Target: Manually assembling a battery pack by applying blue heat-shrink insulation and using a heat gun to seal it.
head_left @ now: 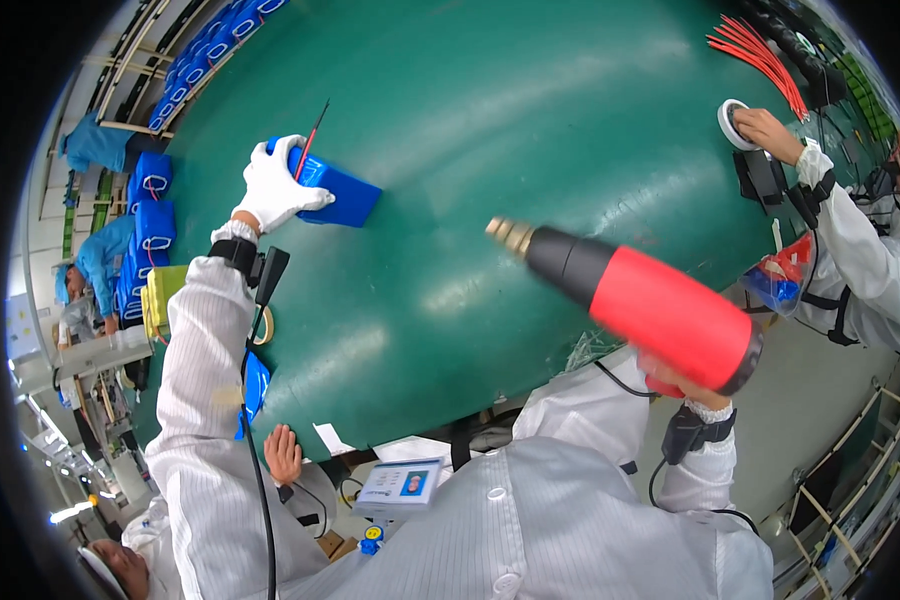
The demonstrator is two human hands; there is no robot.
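My left hand (278, 185), in a white glove, grips a blue-wrapped battery pack (348, 195) tilted over the green table at the upper left. A thin red and black wire (312, 140) sticks up from the pack beside my fingers. In my right hand (675, 380) is a red and black heat gun (660, 310), held at the lower right. Its metal nozzle (510, 236) points up and left, toward the pack but well apart from it. The gun's body covers most of my right hand.
Blue packs (154, 222) and a yellow box (162, 300) line the table's left edge. Red tubes (760, 62) lie far right, near a co-worker's hand (767, 135) on a white tape roll (727, 122). Another person's hand (283, 455) rests at the near left edge.
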